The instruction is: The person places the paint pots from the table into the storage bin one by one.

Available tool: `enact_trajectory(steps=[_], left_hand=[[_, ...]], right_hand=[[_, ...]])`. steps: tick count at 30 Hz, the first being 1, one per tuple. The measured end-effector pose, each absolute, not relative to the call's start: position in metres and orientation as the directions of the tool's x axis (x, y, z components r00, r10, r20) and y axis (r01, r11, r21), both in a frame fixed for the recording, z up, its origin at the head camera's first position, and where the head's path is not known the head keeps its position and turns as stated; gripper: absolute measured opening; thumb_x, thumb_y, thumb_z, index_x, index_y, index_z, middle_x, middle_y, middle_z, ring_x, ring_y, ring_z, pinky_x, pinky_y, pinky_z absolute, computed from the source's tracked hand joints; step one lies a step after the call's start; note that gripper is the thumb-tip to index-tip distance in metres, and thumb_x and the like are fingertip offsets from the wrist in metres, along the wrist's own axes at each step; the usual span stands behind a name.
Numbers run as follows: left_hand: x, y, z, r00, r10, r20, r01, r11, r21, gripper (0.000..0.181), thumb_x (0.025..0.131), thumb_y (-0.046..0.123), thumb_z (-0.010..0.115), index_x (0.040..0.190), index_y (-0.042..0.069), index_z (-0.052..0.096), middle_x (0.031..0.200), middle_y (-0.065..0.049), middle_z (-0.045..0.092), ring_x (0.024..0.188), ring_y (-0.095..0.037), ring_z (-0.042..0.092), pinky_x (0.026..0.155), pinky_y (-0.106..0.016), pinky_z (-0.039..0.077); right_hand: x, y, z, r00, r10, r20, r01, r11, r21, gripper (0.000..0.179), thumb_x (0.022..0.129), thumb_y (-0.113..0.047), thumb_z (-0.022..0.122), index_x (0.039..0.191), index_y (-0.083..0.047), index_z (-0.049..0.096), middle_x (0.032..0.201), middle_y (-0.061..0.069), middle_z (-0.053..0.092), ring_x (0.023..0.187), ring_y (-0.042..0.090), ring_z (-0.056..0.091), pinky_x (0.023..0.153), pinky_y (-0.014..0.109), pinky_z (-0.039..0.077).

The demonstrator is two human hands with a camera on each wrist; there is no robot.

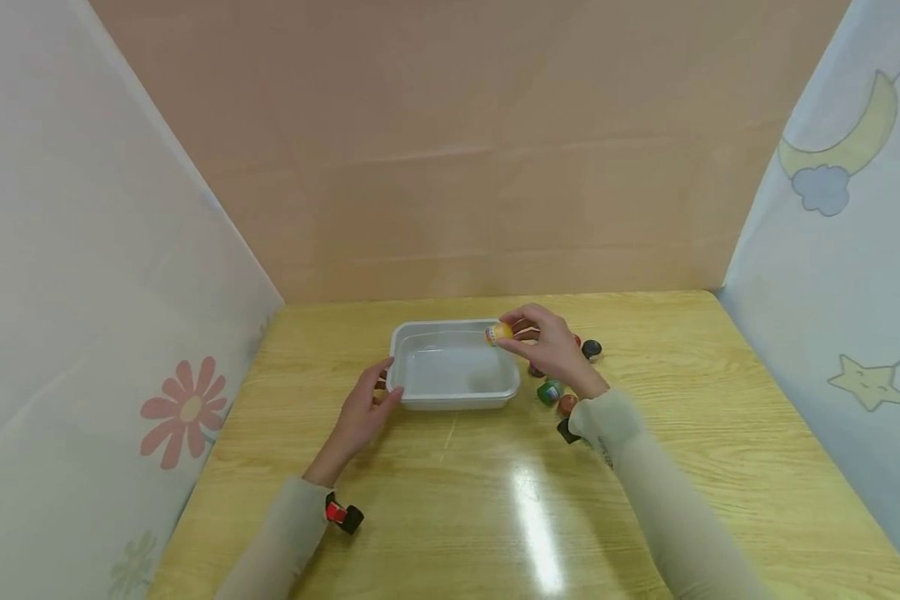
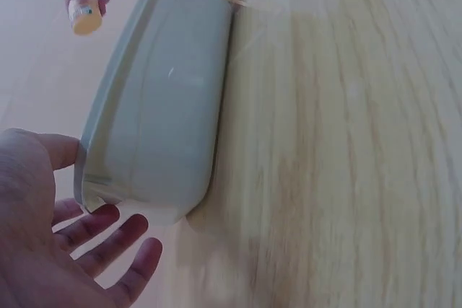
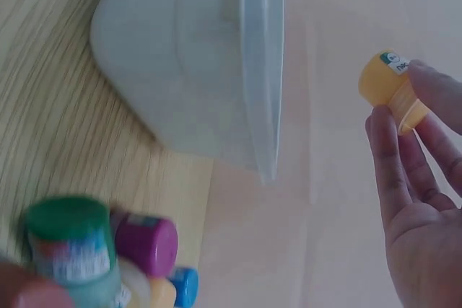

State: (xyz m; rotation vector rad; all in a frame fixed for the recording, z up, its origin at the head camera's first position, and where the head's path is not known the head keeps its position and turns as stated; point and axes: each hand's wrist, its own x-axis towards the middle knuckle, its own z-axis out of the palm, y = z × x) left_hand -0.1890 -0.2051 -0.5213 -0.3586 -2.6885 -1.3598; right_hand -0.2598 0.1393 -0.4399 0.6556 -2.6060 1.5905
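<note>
A white plastic tub point(image 1: 453, 400) stands on the table, its inside showing no contents in the head view. My left hand point(image 1: 363, 408) holds the tub's left front corner, thumb at the rim and fingers spread along the outer wall. In the left wrist view the thumb point(image 2: 61, 151) bears on the rim. Over the tub's right end, above the rim, my right hand point(image 1: 543, 342) pinches a small yellow jar point(image 1: 498, 334) with a printed label. The right wrist view shows that yellow jar point(image 3: 386, 81) tilted between thumb and fingertips.
Right of the tub several small jars sit close together, among them a green one point(image 1: 550, 392), a reddish-brown one point(image 1: 567, 405) and a black one point(image 1: 591, 348). A purple jar point(image 3: 148, 243) and a blue one point(image 3: 185, 286) show from the right wrist. A pinkish wall point(image 1: 495, 167) rises behind the table.
</note>
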Motion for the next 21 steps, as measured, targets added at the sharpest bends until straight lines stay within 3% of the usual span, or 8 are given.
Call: enact_trajectory(steps=[8,21], left_hand=[[-0.186,-0.2,-0.516,-0.978,0.149,0.147,0.206,0.563,0.8,0.058,0.106,0.027,0.062,0.157,0.01,0.041,0.132,-0.013,0.058,0.117,-0.027,0.059,0.09,-0.039,0.056],[-0.179,-0.191,-0.519,-0.978,0.139,0.158,0.209,0.576,0.79,0.058,0.105,0.03,0.063,0.156,0.011,0.042,0.132,-0.01,0.059,0.117,-0.025,0.059,0.09,-0.038,0.054]], right_hand=[[-0.265,0.116,-0.448,-0.912,-0.341,0.226,-0.344,0.34,-0.875,0.033,0.093,-0.013,0.079,0.124,-0.004,0.069,0.122,0.014,0.063,0.109,0.029,0.067,0.091,0.028,0.059],[-0.265,0.079,-0.455,-0.929,-0.319,0.19,-0.294,0.319,-0.901,0.033,0.093,-0.012,0.079,0.124,-0.003,0.069,0.124,0.015,0.063,0.11,0.03,0.067,0.096,0.039,0.059]])
